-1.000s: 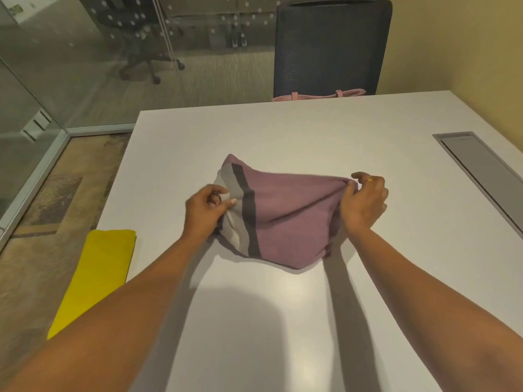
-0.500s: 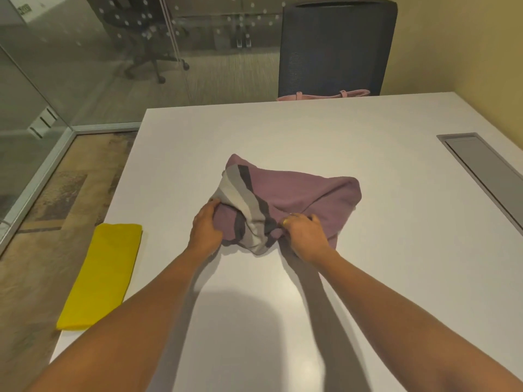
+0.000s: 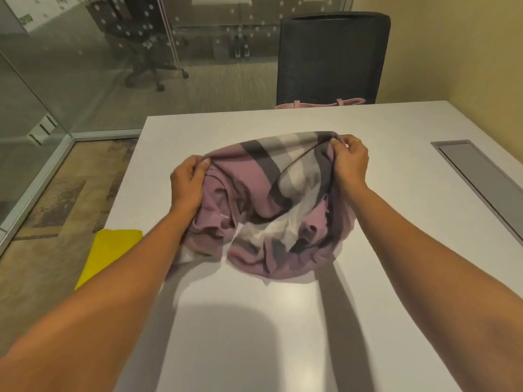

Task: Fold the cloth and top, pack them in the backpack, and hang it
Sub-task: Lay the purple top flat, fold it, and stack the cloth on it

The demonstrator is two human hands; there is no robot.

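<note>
Glass-walled office, white desk (image 3: 402, 137). Left hand (image 3: 186, 185), right hand (image 3: 351, 162): apart, each pinching the upper edge of the top (image 3: 254, 193). Top: bunched a moment ago, now raised and spread, hem on desk; fold apparently restarting. Cloth (image 3: 110, 250): yellow, folded, desk's left edge.

Pink backpack (image 3: 319, 104) mostly behind the far edge of the table (image 3: 226, 120); yellow cloth (image 3: 113, 247) partly behind the left forearm (image 3: 119, 301).
</note>
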